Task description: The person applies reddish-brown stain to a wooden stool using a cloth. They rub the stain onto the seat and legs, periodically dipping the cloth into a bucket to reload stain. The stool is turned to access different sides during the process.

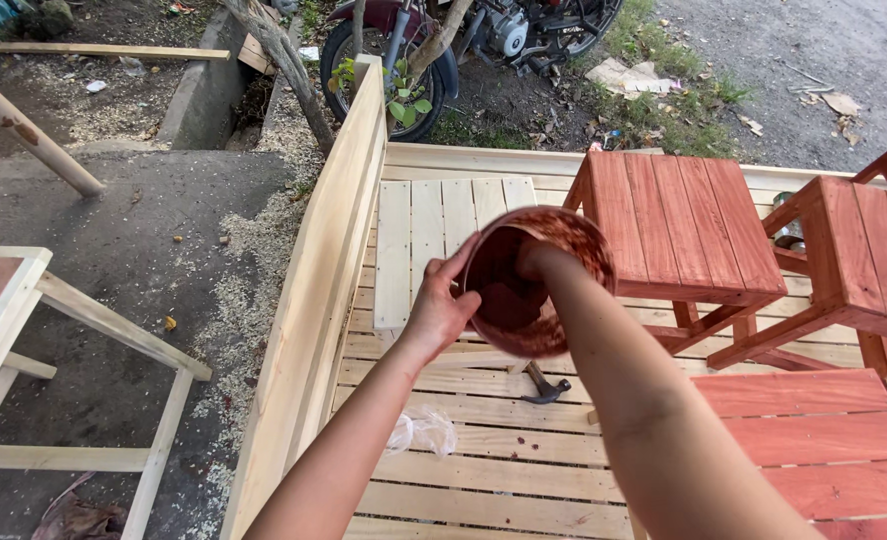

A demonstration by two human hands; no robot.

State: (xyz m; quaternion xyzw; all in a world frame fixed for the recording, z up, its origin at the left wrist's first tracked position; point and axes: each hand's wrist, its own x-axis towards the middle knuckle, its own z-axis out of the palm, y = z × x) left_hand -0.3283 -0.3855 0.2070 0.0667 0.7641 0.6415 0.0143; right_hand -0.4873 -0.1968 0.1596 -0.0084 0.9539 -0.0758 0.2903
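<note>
Holding a stain-smeared round container (539,280) at frame centre, the left hand (439,310) grips its rim; the right hand (536,262) reaches inside (grip hidden). Two stools (684,225) are stained red; the pale slatted frame (464,450) remains mostly bare.

There is just one view, from the person's head, tilted steeply down and forward over both forearms. It sits close to the hands at mid-frame, with the slatted platform (524,470) right below. Farther up it reaches the red stools (684,220) and a motorbike (484,40) along the top edge.
</note>
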